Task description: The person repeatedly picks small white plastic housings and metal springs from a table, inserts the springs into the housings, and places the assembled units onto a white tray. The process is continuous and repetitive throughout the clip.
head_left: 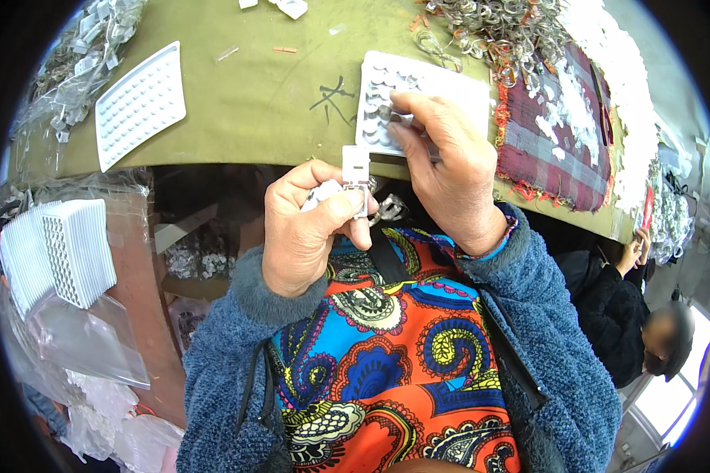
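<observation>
My left hand (300,225) pinches a small white plastic piece (356,165) with a slot in it, held upright between thumb and fingers. Something white, partly covered by that thumb, also sits in the palm. Over a white moulded tray (450,87) at the table's near edge is my right hand (454,162). Its thumb and forefinger are apart, tips down among several small round pale pieces (383,75) in the tray. The rest of its fingers are curled and partly hidden. Just right of my left fingertips, a shiny metallic-looking thing (390,210) shows near my lap.
Another white dimpled tray (140,106) lies on the green-covered table (252,102). Stacked trays (75,252) stand lower left beside clear plastic bags (91,339). Tangled loops (521,31) heap at the back, near a plaid cloth (556,130). Another person (627,315) works at the right.
</observation>
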`<action>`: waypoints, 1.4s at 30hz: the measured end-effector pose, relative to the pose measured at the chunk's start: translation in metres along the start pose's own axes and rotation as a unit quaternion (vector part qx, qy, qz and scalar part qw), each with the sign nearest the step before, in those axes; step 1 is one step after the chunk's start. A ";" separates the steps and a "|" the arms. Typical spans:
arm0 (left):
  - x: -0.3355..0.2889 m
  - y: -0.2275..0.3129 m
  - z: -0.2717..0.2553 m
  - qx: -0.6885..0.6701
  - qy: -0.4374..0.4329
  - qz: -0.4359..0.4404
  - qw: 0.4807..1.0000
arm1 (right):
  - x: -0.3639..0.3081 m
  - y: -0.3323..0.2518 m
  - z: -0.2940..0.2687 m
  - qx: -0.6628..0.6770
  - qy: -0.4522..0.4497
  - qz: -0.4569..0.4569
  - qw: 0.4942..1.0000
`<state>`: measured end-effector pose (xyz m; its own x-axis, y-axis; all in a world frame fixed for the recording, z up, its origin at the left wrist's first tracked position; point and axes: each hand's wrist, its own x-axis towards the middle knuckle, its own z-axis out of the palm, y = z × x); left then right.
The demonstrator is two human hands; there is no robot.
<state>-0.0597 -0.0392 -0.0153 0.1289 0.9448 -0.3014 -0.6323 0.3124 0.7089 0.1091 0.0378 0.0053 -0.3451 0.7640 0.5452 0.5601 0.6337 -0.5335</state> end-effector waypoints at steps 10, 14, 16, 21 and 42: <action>-0.003 0.003 -0.003 -0.062 -0.040 -0.019 0.997 | -0.003 -0.015 -0.016 0.060 -0.033 0.016 0.997; 0.003 -0.003 -0.002 -0.103 -0.053 -0.035 0.993 | -0.018 -0.026 -0.026 0.138 -0.064 0.047 0.987; 0.004 -0.008 0.000 -0.105 -0.060 -0.030 0.992 | -0.024 -0.027 -0.026 0.142 -0.045 0.053 0.987; 0.009 -0.014 -0.001 -0.123 -0.064 -0.047 0.989 | -0.030 -0.023 -0.012 0.163 0.012 0.069 0.984; 0.014 -0.015 0.014 -0.004 -0.059 -0.032 0.998 | -0.046 0.003 -0.021 0.496 -0.078 0.328 0.800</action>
<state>-0.0380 -0.0292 -0.0216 0.2585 0.9278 -0.2690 -0.6253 0.3730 0.6855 0.1425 0.0024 -0.0081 -0.3551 0.9286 -0.1080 -0.1886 -0.1843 -0.9646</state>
